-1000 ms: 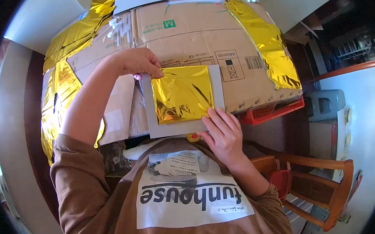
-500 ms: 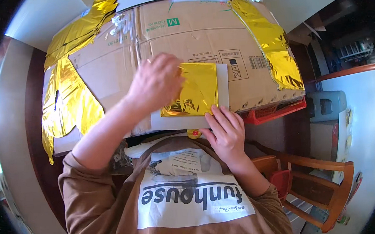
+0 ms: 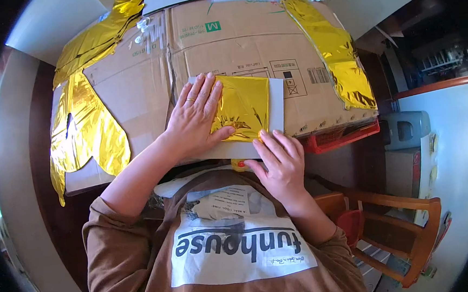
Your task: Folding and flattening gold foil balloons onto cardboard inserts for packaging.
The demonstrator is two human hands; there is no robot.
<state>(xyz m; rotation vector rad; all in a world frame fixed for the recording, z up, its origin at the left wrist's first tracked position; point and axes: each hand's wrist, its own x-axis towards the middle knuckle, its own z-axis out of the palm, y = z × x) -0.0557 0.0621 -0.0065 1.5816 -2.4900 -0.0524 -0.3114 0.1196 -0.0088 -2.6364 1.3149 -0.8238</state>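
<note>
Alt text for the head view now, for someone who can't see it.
The left hand lies palm-down over the left part of gold foil on a gray board; the right hand touches its lower-right corner. Cardboard lies beneath, foil sheets at both sides.

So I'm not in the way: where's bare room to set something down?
Bare cardboard lies between the grey board and the right gold strip, and between left hand and left foil. Crowded: the gold sheet, where the right hand rests too.
</note>
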